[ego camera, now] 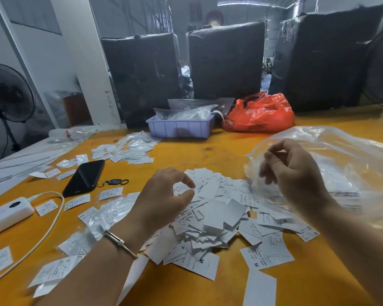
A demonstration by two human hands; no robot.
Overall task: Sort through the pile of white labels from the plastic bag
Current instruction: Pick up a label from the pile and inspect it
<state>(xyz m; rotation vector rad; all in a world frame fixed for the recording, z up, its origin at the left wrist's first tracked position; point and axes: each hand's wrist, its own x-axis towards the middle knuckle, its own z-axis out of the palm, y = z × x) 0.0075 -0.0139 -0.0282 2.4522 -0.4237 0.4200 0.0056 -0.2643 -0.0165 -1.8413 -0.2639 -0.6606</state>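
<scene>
Where the head camera looks down:
Labels: a heap of white labels (210, 219) lies mid-desk, with loose ones scattered to the left.
Desk: the orange desk (210, 149) carries everything.
Left hand: the left hand (164, 202) hovers over the heap, grip narrow, thumb and forefinger curved, holding nothing.
Right hand: the right hand (294, 173) seems to pinch the edge of the clear plastic bag (341, 155); blur hides the grip.
Elsewhere: a phone (84, 177) and a red bag (259, 113).

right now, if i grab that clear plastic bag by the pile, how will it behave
The clear plastic bag looks thin and crumpled, so probably floppy and very light. Its glossy film may be slippery, and dragging it could scatter the white labels beside it.
</scene>
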